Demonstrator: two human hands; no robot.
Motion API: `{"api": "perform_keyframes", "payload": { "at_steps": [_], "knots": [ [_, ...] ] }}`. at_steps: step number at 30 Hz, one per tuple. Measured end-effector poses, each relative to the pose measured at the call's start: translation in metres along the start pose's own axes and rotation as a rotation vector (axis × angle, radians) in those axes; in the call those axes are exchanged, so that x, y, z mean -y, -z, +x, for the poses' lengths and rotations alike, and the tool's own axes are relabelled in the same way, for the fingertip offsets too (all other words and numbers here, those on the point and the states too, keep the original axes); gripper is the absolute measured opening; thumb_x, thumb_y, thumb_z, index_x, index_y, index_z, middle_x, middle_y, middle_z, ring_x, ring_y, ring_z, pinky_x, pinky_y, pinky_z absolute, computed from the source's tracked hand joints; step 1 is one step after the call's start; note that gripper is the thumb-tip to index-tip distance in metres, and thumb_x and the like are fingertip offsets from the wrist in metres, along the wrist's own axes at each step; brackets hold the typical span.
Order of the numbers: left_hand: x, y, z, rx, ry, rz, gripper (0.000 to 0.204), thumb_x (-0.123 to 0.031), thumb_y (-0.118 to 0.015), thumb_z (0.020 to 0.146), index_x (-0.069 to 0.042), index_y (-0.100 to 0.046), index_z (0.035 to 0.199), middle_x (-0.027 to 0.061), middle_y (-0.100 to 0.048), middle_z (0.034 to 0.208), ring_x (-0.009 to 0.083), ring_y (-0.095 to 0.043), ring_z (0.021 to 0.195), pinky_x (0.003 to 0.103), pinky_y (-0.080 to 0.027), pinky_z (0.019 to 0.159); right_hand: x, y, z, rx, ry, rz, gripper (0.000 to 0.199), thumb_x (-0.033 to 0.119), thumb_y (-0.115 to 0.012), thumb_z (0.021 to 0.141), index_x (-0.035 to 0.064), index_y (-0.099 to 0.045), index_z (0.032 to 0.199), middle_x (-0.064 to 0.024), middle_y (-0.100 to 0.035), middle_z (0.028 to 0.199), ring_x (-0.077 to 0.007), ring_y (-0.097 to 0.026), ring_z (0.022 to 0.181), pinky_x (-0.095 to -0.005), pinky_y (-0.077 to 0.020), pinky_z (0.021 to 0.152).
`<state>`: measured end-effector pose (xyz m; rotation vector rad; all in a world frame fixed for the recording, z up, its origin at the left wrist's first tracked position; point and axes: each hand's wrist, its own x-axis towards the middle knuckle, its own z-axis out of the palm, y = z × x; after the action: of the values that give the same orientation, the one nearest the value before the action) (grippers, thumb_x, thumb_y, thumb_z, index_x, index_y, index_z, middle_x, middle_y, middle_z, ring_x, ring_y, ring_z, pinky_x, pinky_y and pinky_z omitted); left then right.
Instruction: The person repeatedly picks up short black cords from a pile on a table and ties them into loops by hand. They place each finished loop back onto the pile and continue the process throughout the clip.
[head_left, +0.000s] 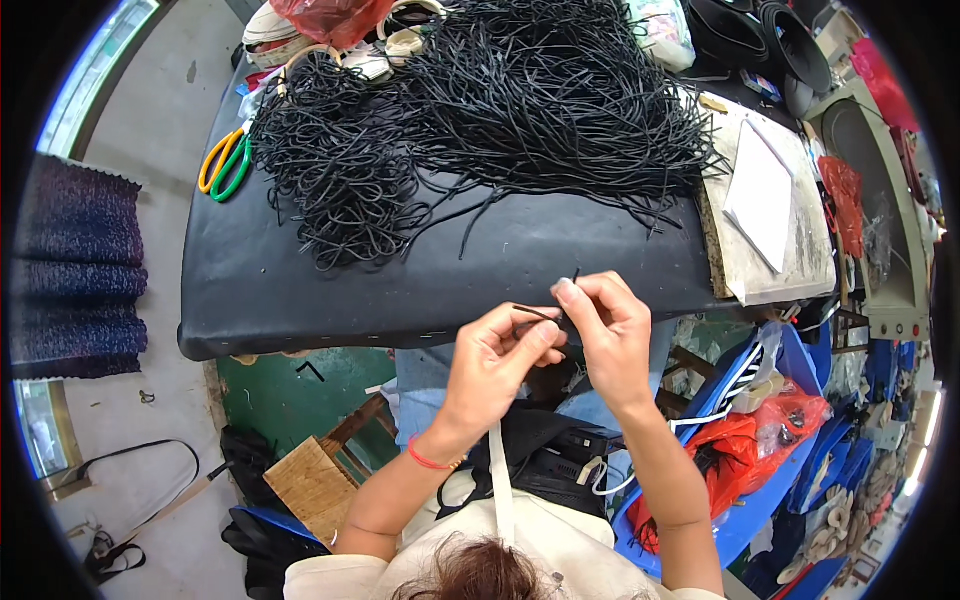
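Cord (535, 312) — thin, black — is right by the near edge of the desk (560, 240), left hand (490, 365) and right hand (612, 335) each pinching it, fingertip grip, huge cord pile (560, 100) farther back.

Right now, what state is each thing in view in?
Left hand, pinching black cord
Right hand, pinching black cord
Scissors, laid down, blades mostly hidden
Smaller cord pile, looped, tangled
Larger cord pile, loosely heaped
White panel, lying flat
Blue tub, open-topped
Dark curtain, hanging
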<state>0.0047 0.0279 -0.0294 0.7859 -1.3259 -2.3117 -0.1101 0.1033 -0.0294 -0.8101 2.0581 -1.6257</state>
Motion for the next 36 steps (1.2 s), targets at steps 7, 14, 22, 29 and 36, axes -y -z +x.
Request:
{"api": "perform_keyframes", "payload": {
  "at_steps": [7, 14, 22, 29, 36],
  "knots": [
    [-0.083, 0.074, 0.046, -0.517, -0.668, 0.618, 0.009, -0.008, -0.063, 0.082, 0.000, -0.063, 0.086, 0.0026, -0.062, 0.088, 0.0080, -0.052, 0.076, 0.023, -0.043, 0.069, -0.011, -0.020, 0.081, 0.075, 0.470, -0.418, 0.009, 0.007, -0.062, 0.078, 0.0017, -0.064, 0.085, -0.0097, -0.055, 0.083, -0.0273, -0.052, 0.078, -0.0338, -0.0434, 0.068],
    [-0.102, 0.102, 0.068, -0.924, -1.064, 1.243, 0.022, -0.013, -0.067, 0.078, -0.004, -0.063, 0.097, 0.0112, -0.059, 0.101, 0.0274, -0.053, 0.098, 0.038, -0.040, 0.088, -0.028, -0.040, 0.107, -0.049, 0.798, -0.830, 0.009, 0.011, -0.063, 0.076, 0.0075, -0.058, 0.082, -0.0026, -0.055, 0.082, -0.0207, -0.050, 0.080, -0.0327, -0.0347, 0.074],
    [-0.036, 0.038, 0.022, -0.089, -0.366, 0.519, 0.024, -0.011, -0.056, 0.089, 0.000, -0.060, 0.109, 0.0112, -0.064, 0.097, 0.0164, -0.062, 0.086, 0.028, -0.049, 0.076, 0.010, -0.013, 0.049, -0.012, 1.011, -0.655, 0.021, 0.002, -0.066, 0.072, 0.0040, -0.056, 0.091, -0.0063, -0.056, 0.083, -0.0206, -0.055, 0.075, -0.0380, -0.0393, 0.074],
    [-0.027, 0.036, 0.004, 0.051, -0.147, 0.299, 0.021, -0.012, -0.054, 0.091, 0.002, -0.059, 0.105, 0.0085, -0.064, 0.096, 0.0123, -0.061, 0.085, 0.023, -0.050, 0.070, 0.023, 0.010, 0.039, -0.168, 0.847, -0.576, 0.022, -0.002, -0.069, 0.070, 0.0023, -0.059, 0.090, -0.0092, -0.056, 0.078, -0.0224, -0.056, 0.067, -0.0307, -0.0458, 0.058],
    [-0.026, 0.018, 0.017, -0.028, 0.048, -0.251, 0.022, -0.014, -0.056, 0.089, 0.001, -0.059, 0.105, 0.0109, -0.064, 0.093, 0.0159, -0.064, 0.082, 0.026, -0.056, 0.070, 0.033, -0.015, 0.021, 0.029, 0.491, -0.257, 0.014, -0.003, -0.062, 0.076, 0.0004, -0.060, 0.090, -0.0111, -0.058, 0.082, -0.0233, -0.059, 0.068, -0.0309, -0.0485, 0.059]
  ]
}}
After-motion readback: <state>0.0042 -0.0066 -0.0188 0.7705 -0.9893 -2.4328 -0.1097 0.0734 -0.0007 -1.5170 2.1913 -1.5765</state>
